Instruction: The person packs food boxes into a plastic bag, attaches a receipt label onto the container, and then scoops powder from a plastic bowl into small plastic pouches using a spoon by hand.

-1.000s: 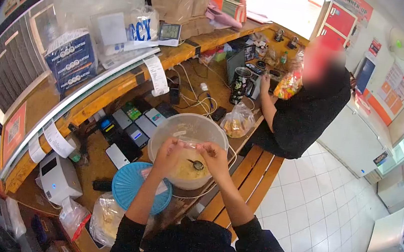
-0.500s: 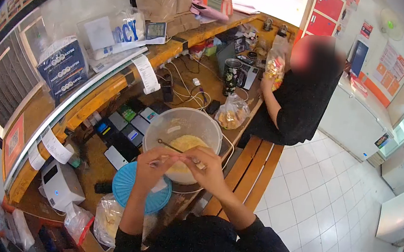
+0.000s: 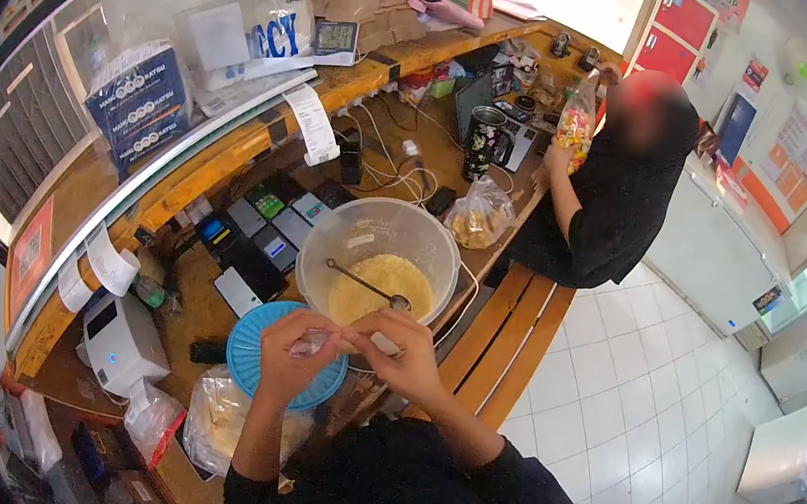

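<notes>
My left hand (image 3: 286,357) and my right hand (image 3: 405,355) meet fingertip to fingertip in front of the bucket. Both are closed in a pinch on a small clear plastic bag (image 3: 309,344), mostly hidden by the fingers. Just beyond them stands a translucent plastic bucket (image 3: 331,225) holding a pale yellow, grainy powder (image 3: 357,299). A long-handled metal spoon (image 3: 358,278) lies in it, its bowl on the powder. The blue ribbed lid (image 3: 251,344) lies beside the bucket, partly under my left hand and wrist.
Several phones (image 3: 239,294) lie left of the bucket. A filled plastic bag (image 3: 481,215) and a dark flowered tumbler (image 3: 482,143) stand beyond it. A co-worker (image 3: 622,198) sits at right holding a bag of colourful snacks (image 3: 574,132). A wooden bench (image 3: 498,344) runs alongside.
My view has shifted slightly, and my joined hands sit a little lower and nearer me, uncovering more of the spoon. The co-worker's other hand has risen to the top of the snack bag.
</notes>
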The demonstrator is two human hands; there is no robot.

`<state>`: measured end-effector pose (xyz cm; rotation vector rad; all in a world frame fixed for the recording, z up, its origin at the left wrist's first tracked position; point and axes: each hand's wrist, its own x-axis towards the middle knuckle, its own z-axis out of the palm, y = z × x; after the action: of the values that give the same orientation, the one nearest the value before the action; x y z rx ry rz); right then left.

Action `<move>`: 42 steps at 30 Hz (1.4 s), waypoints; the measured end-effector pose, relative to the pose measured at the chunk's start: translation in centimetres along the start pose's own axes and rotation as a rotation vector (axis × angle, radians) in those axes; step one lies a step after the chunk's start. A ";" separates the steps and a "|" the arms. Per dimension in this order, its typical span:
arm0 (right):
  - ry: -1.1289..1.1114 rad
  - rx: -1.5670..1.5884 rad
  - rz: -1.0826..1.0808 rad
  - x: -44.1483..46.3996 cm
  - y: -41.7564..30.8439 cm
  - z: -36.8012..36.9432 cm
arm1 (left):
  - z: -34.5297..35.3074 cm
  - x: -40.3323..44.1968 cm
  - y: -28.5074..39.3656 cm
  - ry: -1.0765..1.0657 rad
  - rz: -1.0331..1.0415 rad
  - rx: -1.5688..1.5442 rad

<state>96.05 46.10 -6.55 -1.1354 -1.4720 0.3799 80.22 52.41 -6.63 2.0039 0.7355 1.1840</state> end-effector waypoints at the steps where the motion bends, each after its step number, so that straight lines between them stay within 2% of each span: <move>1: -0.001 -0.001 0.002 -0.1 0.1 0.2 | 0.0 -0.1 0.1 0.000 -0.002 -0.001; 7: 0.019 -0.001 -0.050 0.2 -0.9 1.0 | -0.3 -0.7 0.3 0.103 -0.063 -0.016; 9: 0.001 -0.084 -0.069 0.9 -1.5 1.0 | -1.5 -0.7 1.3 0.147 0.032 0.049; 11: -0.042 -0.032 -0.080 1.5 -1.4 1.6 | -3.2 -1.8 0.7 0.233 -0.032 0.084; 13: -0.058 -0.088 -0.101 2.4 -1.6 1.9 | -5.3 -3.1 0.8 0.216 -0.202 0.084; 14: 0.018 0.105 0.149 1.8 -0.3 1.9 | -6.1 -4.4 -0.7 0.336 -0.203 0.116; 15: 0.105 0.052 0.069 1.8 1.7 0.6 | -7.7 -5.4 -1.2 0.488 -0.254 0.010; 16: 0.056 0.338 -0.021 4.4 0.1 -0.8 | -9.8 -6.8 -1.8 0.646 -0.313 -0.080; 17: 0.257 -0.278 -0.111 5.5 0.2 -2.8 | -12.0 -8.9 -2.2 0.759 -0.367 0.084; 18: 0.451 -0.523 -0.220 6.3 0.3 -3.1 | -14.0 -11.4 -2.4 0.898 -0.478 -0.057; 19: 0.502 -1.158 -0.314 7.7 -1.5 -3.2 | -15.4 -13.9 -2.4 1.037 -0.559 -0.199; 20: 0.478 -0.605 -0.398 8.4 -3.0 -1.9 | -16.1 -16.2 -2.5 1.076 -0.631 -0.171; 21: 0.467 -0.053 -0.435 8.5 -4.0 -0.1 | -16.8 -17.6 -2.6 1.311 -0.615 -0.340; 22: 0.707 -0.877 -0.475 7.5 -4.8 2.0 | -17.3 -19.0 -2.4 1.537 -0.564 -0.515; 23: 0.899 -1.724 -0.490 6.2 -5.9 3.9 | -17.5 -21.3 -2.6 1.557 -0.580 -0.504; 24: 0.880 -1.718 -0.497 1.7 -5.4 7.8 | -17.3 -24.6 -3.1 1.584 -0.509 -0.702; 25: 0.154 -1.275 -0.434 -1.2 -3.6 8.5 | -16.9 -26.9 -3.3 1.597 -0.429 -0.903; 26: -0.497 -0.758 -0.331 -5.0 -0.9 9.7 | -16.2 -29.3 -3.6 1.704 -0.514 -1.043; 27: -1.074 -0.170 -0.182 -8.0 1.0 13.1 | -15.4 -30.5 -3.7 1.709 -0.522 -1.045; 28: -1.011 -0.357 -0.475 -8.0 0.6 19.0 | -14.4 -31.1 -3.8 1.686 -0.500 -1.117; 31: -1.068 -0.405 -0.449 -14.0 1.5 20.2 | -12.9 -31.8 -4.5 1.655 -0.505 -1.248; 33: -1.019 -0.300 -0.294 -15.5 0.1 19.5 | -11.6 -32.3 -3.9 1.676 -0.559 -1.312; 34: -0.895 -0.312 -0.286 -15.9 -0.6 19.8 | -11.5 -32.1 -3.5 1.593 -0.611 -1.373; 35: -0.893 -0.321 -0.295 -16.2 -1.1 20.1 | -11.5 -31.7 -3.2 1.506 -0.646 -1.428; 37: -0.750 -0.215 -0.081 -17.1 -2.2 20.6 | -10.8 -31.3 -2.1 1.482 -0.568 -1.426; 38: -0.656 -0.143 -0.113 -17.6 -2.8 21.3 | -10.7 -31.4 -1.3 1.454 -0.507 -1.409; 39: -0.652 -0.132 -0.116 -18.1 -3.9 21.8 | -10.9 -31.6 -0.7 1.454 -0.501 -1.397; 41: -0.566 -0.005 -0.056 -18.6 -6.6 22.2 | -11.6 -31.7 0.2 1.320 -0.582 -1.488; 42: -0.568 0.009 0.009 -18.4 -8.2 22.2 | -11.9 -31.4 1.1 1.334 -0.672 -1.432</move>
<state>69.89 35.47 -16.76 -1.0741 -1.9513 0.7593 56.32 31.51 -17.58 -0.3282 0.6453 1.6949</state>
